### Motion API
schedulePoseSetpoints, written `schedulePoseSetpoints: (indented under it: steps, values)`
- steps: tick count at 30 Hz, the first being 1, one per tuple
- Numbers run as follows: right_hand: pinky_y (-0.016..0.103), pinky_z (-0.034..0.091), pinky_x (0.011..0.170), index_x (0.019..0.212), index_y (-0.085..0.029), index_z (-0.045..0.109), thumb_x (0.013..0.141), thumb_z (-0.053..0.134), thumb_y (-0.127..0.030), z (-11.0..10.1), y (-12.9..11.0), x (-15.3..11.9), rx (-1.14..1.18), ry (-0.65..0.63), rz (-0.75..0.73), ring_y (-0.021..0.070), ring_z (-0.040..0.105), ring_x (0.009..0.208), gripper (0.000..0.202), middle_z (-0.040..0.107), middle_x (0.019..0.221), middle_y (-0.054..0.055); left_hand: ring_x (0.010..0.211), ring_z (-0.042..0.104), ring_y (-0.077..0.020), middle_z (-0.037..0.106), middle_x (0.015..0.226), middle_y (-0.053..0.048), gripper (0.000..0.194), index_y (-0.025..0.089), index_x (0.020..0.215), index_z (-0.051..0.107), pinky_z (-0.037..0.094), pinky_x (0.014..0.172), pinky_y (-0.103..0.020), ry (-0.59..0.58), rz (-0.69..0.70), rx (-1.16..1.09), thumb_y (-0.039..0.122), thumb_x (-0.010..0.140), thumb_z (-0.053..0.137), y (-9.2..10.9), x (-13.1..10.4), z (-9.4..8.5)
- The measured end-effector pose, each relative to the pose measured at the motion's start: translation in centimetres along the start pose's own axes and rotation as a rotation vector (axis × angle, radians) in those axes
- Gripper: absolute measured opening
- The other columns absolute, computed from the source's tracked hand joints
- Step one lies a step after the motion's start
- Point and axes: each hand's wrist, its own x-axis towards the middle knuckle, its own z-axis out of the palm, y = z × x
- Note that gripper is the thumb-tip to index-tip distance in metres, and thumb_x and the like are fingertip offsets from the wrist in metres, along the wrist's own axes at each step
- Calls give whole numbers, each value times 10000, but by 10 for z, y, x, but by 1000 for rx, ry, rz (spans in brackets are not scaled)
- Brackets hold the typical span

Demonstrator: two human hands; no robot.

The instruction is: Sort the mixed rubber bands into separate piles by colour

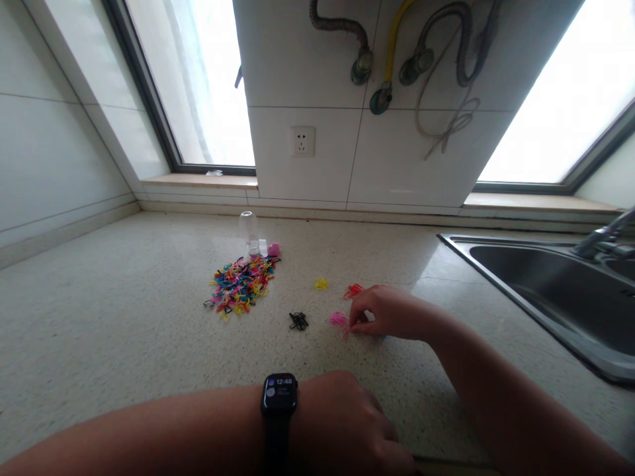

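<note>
My right hand [374, 314] reaches in from the right, thumb and forefinger pinched at a light pink rubber band [345, 334] on the counter. Close by lie a brighter pink bunch of rubber bands [338, 318] and a red bunch [354, 291]. Something blue [383, 336] shows slightly under the hand. Across the bottom lies my left hand [347, 423], a black watch [280, 395] on its wrist; its fingers bend down out of sight. Separate bunches of black bands [298, 321] and yellow bands [321, 283] sit left of my right hand, beyond them a large mixed-colour pile [243, 284].
Behind the pile stands a clear upturned bottle [248, 231] with a pink round piece [274, 249] beside it. A steel sink [560, 291] with a tap [605, 235] is set into the speckled counter [149, 330] at right. Hoses and a socket [302, 141] are on the wall.
</note>
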Motion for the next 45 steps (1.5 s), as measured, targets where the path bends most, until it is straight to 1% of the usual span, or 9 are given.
schedulePoseSetpoints:
  steps: [4, 8, 13, 15, 24, 29, 35, 41, 45]
  values:
    - [279, 389, 709, 867, -204, 761, 855, 657, -314, -1, -5, -1, -26, 0, 16, 147, 596, 705, 152, 705, 771, 24, 624, 564, -130, 609, 698, 45, 210, 196, 836, 574, 331, 440, -299, -2, 3, -5, 359, 958, 522, 0, 0, 0]
    - [282, 383, 708, 875, -212, 763, 836, 667, -319, 0, -6, -1, -38, 8, 19, 149, 597, 709, 149, 704, 781, 20, 636, 577, -131, 614, 701, 44, 177, 196, 839, 574, 335, 448, -299, -9, 0, -1, 328, 950, 530, 0, 1, -1]
    - [277, 375, 688, 868, -218, 764, 827, 661, -286, 2, -8, 0, -62, 1, 32, 146, 595, 702, 130, 698, 771, 12, 622, 568, -130, 606, 691, 44, 250, 194, 825, 569, 319, 432, -298, 2, -1, -5, 402, 956, 525, 0, 1, 0]
    - [275, 372, 687, 855, -213, 758, 825, 656, -266, 2, -8, 0, -69, 5, 26, 144, 593, 699, 118, 694, 766, 10, 618, 566, -130, 602, 681, 44, 255, 193, 818, 564, 320, 436, -297, 15, 1, -6, 405, 955, 527, 0, 0, 1]
    - [269, 356, 693, 835, -198, 705, 859, 630, -239, 4, 0, 1, -76, 136, -18, 138, 569, 723, 89, 676, 784, 18, 609, 562, -134, 617, 684, 39, 175, 198, 825, 573, 299, 420, -297, 19, 4, 0, 333, 935, 557, 0, 0, 1]
    - [270, 361, 696, 847, -198, 701, 865, 639, -247, 6, 1, 2, -74, 132, -28, 133, 567, 721, 81, 676, 792, 14, 599, 553, -129, 608, 684, 43, 145, 196, 832, 582, 305, 418, -296, 38, 9, 0, 309, 923, 566, 0, 0, 2]
    - [265, 373, 706, 868, -199, 711, 862, 641, -246, 4, 2, 0, -43, 153, -40, 131, 569, 718, 85, 674, 780, 15, 616, 563, -126, 606, 688, 45, 153, 197, 851, 582, 303, 421, -295, 20, 7, 12, 315, 939, 542, 0, 0, 0]
    - [258, 374, 671, 897, -189, 724, 899, 591, -313, 0, 12, -1, -17, 289, 4, 125, 563, 693, 182, 678, 779, 28, 618, 569, -128, 623, 697, 38, 230, 198, 819, 568, 309, 426, -296, 34, 10, -5, 387, 948, 539, 0, 1, 1]
    - [254, 369, 640, 856, -178, 714, 899, 572, -334, 1, 29, 0, 3, 412, 90, 118, 546, 657, 215, 665, 743, 22, 624, 562, -129, 618, 699, 39, 237, 197, 820, 568, 290, 416, -298, 50, 7, 12, 388, 955, 528, 0, 0, 3]
